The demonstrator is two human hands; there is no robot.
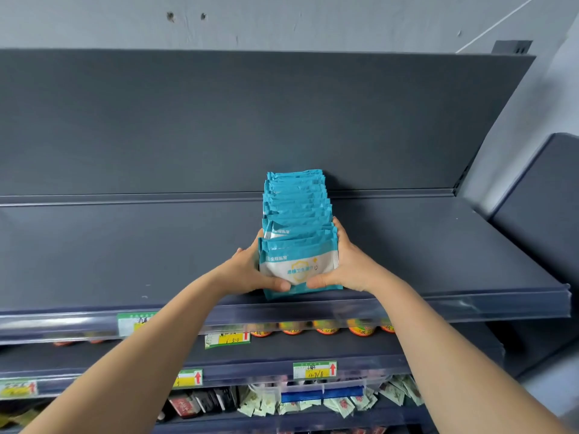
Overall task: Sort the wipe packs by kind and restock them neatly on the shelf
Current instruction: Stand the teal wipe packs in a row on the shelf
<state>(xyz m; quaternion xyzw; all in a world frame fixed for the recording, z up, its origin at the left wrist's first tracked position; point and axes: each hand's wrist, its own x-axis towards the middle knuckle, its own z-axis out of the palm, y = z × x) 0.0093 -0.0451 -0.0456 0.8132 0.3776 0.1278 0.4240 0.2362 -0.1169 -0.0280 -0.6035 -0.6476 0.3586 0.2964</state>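
A row of several teal and white wipe packs [297, 211] stands upright on the dark grey top shelf [125, 255], running from the back panel to the front edge. My left hand [250, 270] presses the left side of the front packs, thumb across the front pack's lower face. My right hand [344, 264] clasps the right side, thumb under the front pack [297, 261]. Both hands squeeze the front of the row between them.
A clear price rail [470, 308] lines the shelf's front edge. Below it stand orange-lidded jars [326, 327], price tags [315, 369], and on the lowest shelf small sachets [344, 402] and dark packets [200, 402]. A grey wall stands behind.
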